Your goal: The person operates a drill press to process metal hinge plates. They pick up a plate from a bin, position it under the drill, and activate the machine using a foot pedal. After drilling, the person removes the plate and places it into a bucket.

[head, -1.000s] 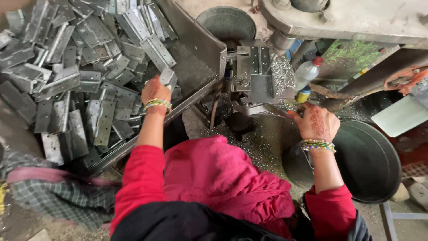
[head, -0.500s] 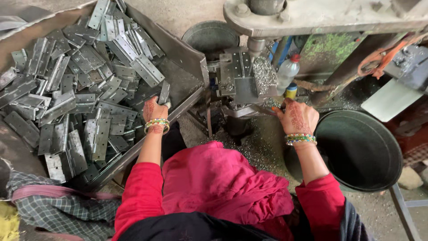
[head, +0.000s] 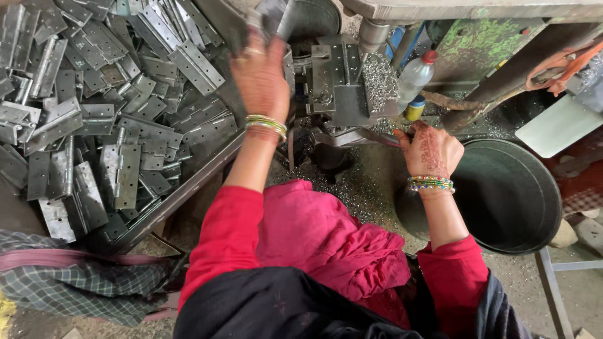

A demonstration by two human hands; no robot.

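Steel hinge (head: 271,14), blurred, is pinched in the raised left hand (head: 260,78) above the tray (head: 188,188) of hinges, beside the jig (head: 342,81). Right hand (head: 430,150) is closed round a lever (head: 377,137) beside the dark tub (head: 521,188).

The left hand (head: 262,78) and the metal piece (head: 273,16) it grips are motion-blurred. The tray (head: 182,191) of hinges (head: 119,172) is cut off at the frame's left edge. The right hand (head: 430,150) hides its fingertips.

Your view: even, soft daylight, no hard shadows. Dull glare on hinges (head: 119,169) in tray. Your left hand (head: 260,78) motion-blurred. Edges bend, wide-angle distortion.
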